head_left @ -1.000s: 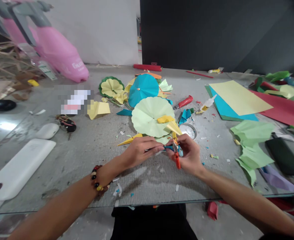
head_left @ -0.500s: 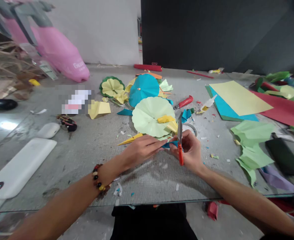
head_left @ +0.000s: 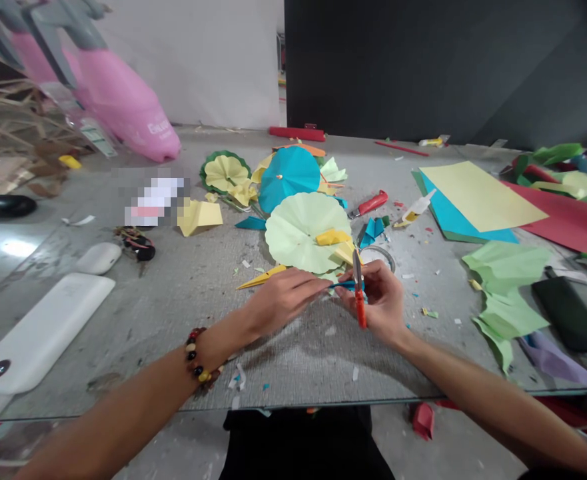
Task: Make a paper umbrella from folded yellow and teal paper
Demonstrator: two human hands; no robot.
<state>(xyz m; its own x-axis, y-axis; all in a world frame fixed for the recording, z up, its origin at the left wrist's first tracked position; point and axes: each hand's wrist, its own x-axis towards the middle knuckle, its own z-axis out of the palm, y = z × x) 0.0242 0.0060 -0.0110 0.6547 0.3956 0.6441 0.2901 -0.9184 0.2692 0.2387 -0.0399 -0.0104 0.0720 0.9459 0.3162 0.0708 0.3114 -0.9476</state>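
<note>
- While working over a grey worktop [head_left: 293, 373], holding both hands near each other, with a small folded blue paper [head_left: 347, 285] between them, close to the front edge.
- Pinching the right end of that paper between the thumb and fingers of the right hand [head_left: 386, 303], clamping down on it.
- Also carrying red-handled scissors [head_left: 360, 308] at the right hand, pointing the blades away from the body and the handle toward it; not showing clearly how.
- Stretching the fingers of the left hand [head_left: 283, 297] together, reaching the paper's left end with the tips; not being able to tell whether clamping, with the thumb hidden.
- Wearing a beaded bracelet [head_left: 198, 370] on the left wrist.
- Facing, just beyond the fingers, a pale green scalloped disc [head_left: 296, 227] and, beside the right hand, a grey ring [head_left: 390, 257].
- Facing, farther back, a blue paper disc [head_left: 290, 177], a red-handled cutter [head_left: 372, 203] and a glue bottle [head_left: 416, 212].
- Having a white power bank [head_left: 48, 327] at far left, near the worktop's front edge.
</note>
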